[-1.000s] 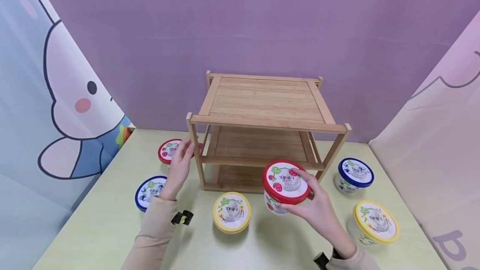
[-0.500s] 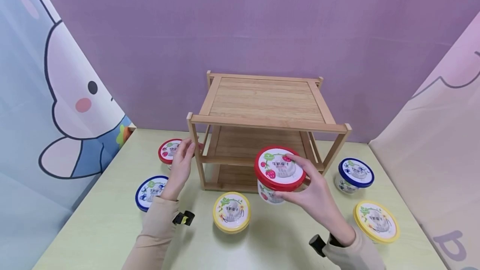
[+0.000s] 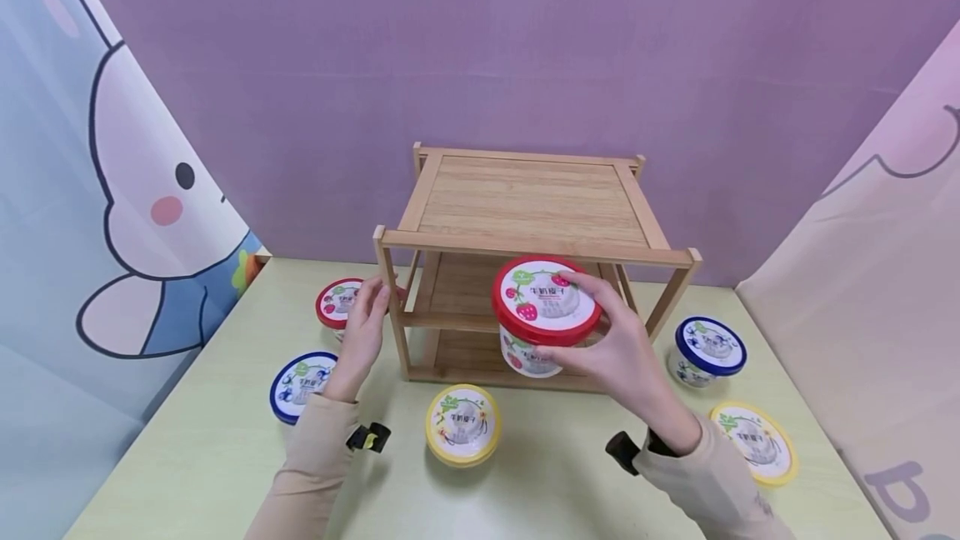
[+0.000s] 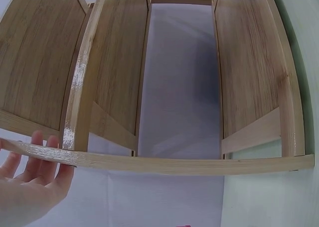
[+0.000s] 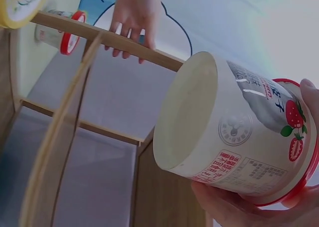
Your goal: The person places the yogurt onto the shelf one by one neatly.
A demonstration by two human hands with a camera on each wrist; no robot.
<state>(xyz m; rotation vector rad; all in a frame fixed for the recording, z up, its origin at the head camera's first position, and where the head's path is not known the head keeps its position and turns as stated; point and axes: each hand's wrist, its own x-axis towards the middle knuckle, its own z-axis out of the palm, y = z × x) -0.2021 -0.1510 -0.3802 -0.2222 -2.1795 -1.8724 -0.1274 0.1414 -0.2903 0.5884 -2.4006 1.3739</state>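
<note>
My right hand (image 3: 618, 348) grips a white tub with a red lid and strawberry print (image 3: 546, 298), thumb and fingers about the lid's edge. The tub is held up in front of the wooden shelf rack (image 3: 540, 198), overlapping its middle tier in the head view. In the right wrist view the tub's pale underside (image 5: 187, 115) faces the camera. My left hand (image 3: 360, 340) holds the rack's left front post, with the fingers (image 4: 50, 155) curled over the wood in the left wrist view.
Another red-lidded tub (image 3: 337, 302) and a blue-lidded tub (image 3: 300, 386) stand left of the rack. A yellow-lidded tub (image 3: 462, 423) stands in front. On the right are a blue-lidded tub (image 3: 708, 348) and a yellow-lidded tub (image 3: 756, 442). A purple backdrop (image 3: 510, 40) hangs behind.
My right hand has carried the red-lidded tub up, forward and slightly left, towards the rack. The left hand stays on the post.
</note>
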